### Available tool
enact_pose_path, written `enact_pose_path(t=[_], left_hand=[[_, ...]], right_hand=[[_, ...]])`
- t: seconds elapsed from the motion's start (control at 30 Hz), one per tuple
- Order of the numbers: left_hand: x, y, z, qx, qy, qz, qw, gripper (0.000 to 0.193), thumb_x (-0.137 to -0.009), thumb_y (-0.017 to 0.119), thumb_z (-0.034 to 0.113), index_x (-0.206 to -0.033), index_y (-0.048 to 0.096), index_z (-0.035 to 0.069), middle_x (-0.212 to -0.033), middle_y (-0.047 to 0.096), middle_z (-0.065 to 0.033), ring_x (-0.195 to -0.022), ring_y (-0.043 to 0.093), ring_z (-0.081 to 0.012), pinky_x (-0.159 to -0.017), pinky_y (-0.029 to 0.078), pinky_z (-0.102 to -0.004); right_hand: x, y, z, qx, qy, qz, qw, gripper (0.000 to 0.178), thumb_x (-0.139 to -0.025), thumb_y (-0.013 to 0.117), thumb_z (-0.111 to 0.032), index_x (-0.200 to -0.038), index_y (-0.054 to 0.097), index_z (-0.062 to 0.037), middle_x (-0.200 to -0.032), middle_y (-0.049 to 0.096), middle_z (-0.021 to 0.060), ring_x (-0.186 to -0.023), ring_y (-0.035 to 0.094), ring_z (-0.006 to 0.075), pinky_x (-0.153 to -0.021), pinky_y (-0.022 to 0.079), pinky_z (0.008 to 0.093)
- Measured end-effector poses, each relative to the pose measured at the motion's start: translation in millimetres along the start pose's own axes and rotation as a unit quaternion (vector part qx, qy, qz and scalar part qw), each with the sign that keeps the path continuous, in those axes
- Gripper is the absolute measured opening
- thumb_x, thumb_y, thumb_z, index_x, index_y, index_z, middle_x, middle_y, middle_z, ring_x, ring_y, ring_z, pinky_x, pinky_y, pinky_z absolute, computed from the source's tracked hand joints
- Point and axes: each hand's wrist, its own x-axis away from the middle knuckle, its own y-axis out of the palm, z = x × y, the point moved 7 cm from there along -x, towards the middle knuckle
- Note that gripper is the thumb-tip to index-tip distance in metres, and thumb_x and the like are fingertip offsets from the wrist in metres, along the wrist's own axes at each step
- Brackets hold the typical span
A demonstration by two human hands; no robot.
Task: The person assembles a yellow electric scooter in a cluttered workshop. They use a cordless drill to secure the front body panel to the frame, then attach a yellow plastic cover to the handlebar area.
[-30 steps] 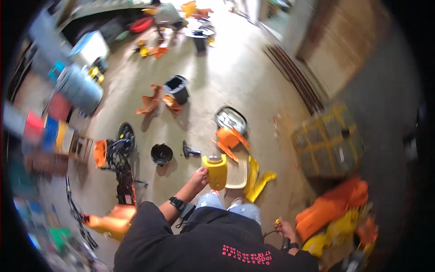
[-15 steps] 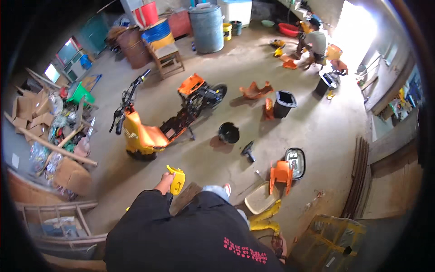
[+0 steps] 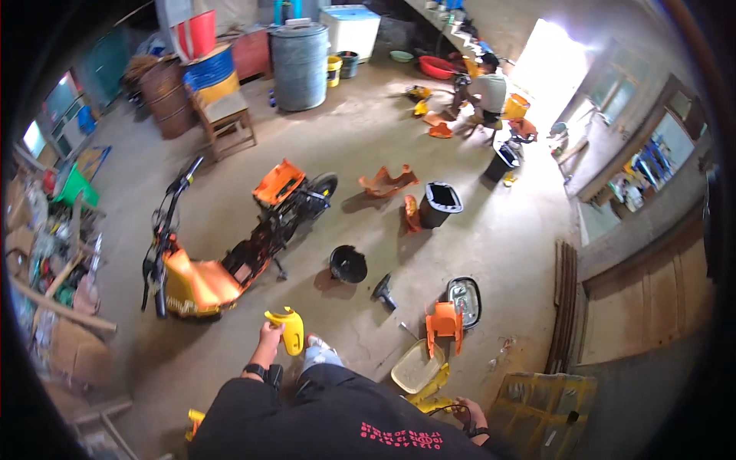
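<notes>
My left hand (image 3: 270, 334) grips a curved yellow plastic panel (image 3: 291, 331) by its edge, held out over the floor. At the lower right, my right hand (image 3: 466, 414) is closed around a thin black cable (image 3: 442, 409). Beside its fingers lies a forked yellow plastic part (image 3: 431, 389); whether the hand also holds that part I cannot tell. Ahead to the left stands a partly stripped orange scooter (image 3: 203, 282), with its frame and rear wheel exposed.
An orange panel (image 3: 444, 325), a beige tray (image 3: 416, 366), a black basin (image 3: 348, 264) and a black bin (image 3: 438, 208) stand about the floor. A taped carton (image 3: 537, 418) is near my right. A person (image 3: 488, 90) sits by the bright doorway. Clutter (image 3: 57, 253) lines the left.
The view has turned right and moved, so the floor things sit lower and further left. My left hand still carries the yellow panel. My right hand and the cable show more clearly.
</notes>
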Motion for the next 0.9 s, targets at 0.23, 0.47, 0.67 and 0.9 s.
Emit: enact_pose_path(t=[0.23,0.47,0.67,0.9], left_hand=[[-58,0,60,0.048,-0.005,-0.105,0.993,0.024,-0.091,0.065,0.012,-0.112,0.059,0.002,-0.104,0.066,-0.0061,-0.093,0.064,-0.0180,-0.083,0.051,-0.0319],[-64,8,134,0.036,0.042,-0.171,0.984,0.025,-0.088,0.070,0.009,-0.109,0.060,0.002,-0.102,0.066,-0.0053,-0.091,0.063,-0.0145,-0.085,0.051,-0.0300],[-31,0,200,0.121,0.099,-0.148,0.976,0.032,-0.085,0.073,0.009,-0.113,0.059,0.000,-0.101,0.066,-0.0051,-0.091,0.062,-0.0146,-0.084,0.050,-0.0301],[-1,-15,246,0.165,0.154,-0.120,0.967,0.038,-0.083,0.074,0.005,-0.116,0.057,-0.001,-0.111,0.066,-0.0088,-0.099,0.064,-0.0169,-0.088,0.051,-0.0317]], right_hand=[[10,241,-90,0.593,-0.341,-0.103,0.722,0.012,-0.088,0.061,-0.013,-0.096,0.064,-0.0045,-0.077,0.063,0.0043,-0.067,0.059,0.0207,-0.061,0.049,0.0337],[-21,430,-131,0.272,-0.049,-0.186,0.943,0.024,-0.097,0.048,-0.011,-0.115,0.059,0.0003,-0.091,0.061,0.0029,-0.078,0.060,0.0155,-0.071,0.052,0.0306],[-47,610,-137,0.509,-0.055,-0.286,0.810,0.027,-0.098,0.054,-0.022,-0.114,0.062,-0.0017,-0.088,0.061,0.0028,-0.080,0.063,0.0151,-0.069,0.054,0.0305],[10,819,-57,0.629,-0.145,-0.452,0.615,0.029,-0.094,0.059,-0.023,-0.114,0.066,-0.0040,-0.097,0.067,0.0021,-0.083,0.061,0.0128,-0.068,0.050,0.0267]])
